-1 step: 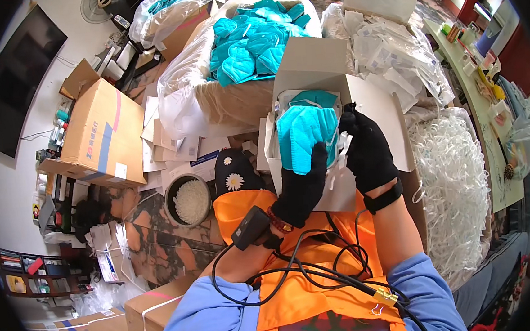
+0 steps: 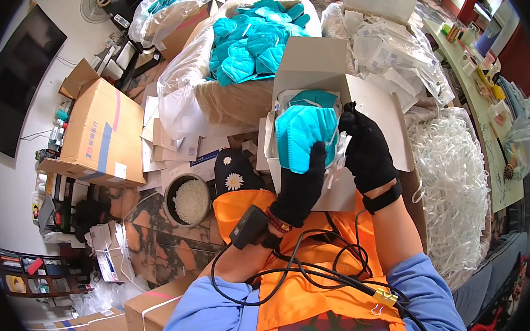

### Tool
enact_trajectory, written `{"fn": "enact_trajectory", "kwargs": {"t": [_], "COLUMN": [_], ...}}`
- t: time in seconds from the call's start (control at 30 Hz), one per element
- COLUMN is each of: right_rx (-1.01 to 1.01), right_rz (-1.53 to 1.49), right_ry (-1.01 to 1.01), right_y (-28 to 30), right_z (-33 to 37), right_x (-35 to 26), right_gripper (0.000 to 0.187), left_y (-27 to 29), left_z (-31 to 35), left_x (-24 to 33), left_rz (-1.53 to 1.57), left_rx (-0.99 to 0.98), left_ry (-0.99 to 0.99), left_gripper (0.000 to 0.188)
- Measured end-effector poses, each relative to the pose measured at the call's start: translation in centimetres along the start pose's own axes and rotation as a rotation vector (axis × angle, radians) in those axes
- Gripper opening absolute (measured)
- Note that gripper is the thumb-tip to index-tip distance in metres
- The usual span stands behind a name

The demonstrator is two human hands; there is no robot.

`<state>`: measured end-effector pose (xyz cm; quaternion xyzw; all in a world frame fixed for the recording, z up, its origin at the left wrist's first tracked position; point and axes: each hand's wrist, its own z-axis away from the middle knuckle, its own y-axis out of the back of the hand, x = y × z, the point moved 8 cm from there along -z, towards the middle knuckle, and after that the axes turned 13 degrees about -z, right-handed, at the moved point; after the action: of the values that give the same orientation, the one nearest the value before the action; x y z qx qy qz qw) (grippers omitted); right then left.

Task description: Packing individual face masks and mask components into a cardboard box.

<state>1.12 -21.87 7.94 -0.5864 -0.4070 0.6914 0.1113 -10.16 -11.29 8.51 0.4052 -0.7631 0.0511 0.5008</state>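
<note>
Grasps 1 teal respirator mask (image 2: 304, 131) by lower edge in left hand (image 2: 304, 186); probably light, soft, best held there; cannot tell grip of right hand (image 2: 368, 148).

This place looks like a living room in a home: there are a wall television (image 2: 21, 72), a fan (image 2: 104, 0) and a grey sofa (image 2: 490, 279). It looks also like a small packing workshop, because of cartons (image 2: 99, 130) and the heap of teal masks (image 2: 248, 50).
</note>
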Motion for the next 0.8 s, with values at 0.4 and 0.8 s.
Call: {"fn": "enact_trajectory", "kwargs": {"t": [0.4,0.8], "right_rx": [-0.193,0.021], "right_rz": [0.721,-0.057], "right_ry": [-0.068,-0.462], "right_y": [-2.8,-1.8], "right_z": [2.5,5.3], "right_x": [-1.0,2.1], "right_gripper": [0.029,0.023], "left_y": [1.1,0.3], "left_z": [-3.2,-2.6], "left_x": [-1.8,-2.5], "left_rz": [0.598,0.002], "left_rx": [-0.340,-0.268], "left_ry": [0.505,0.083], "left_gripper": [0.021,0.020]}}
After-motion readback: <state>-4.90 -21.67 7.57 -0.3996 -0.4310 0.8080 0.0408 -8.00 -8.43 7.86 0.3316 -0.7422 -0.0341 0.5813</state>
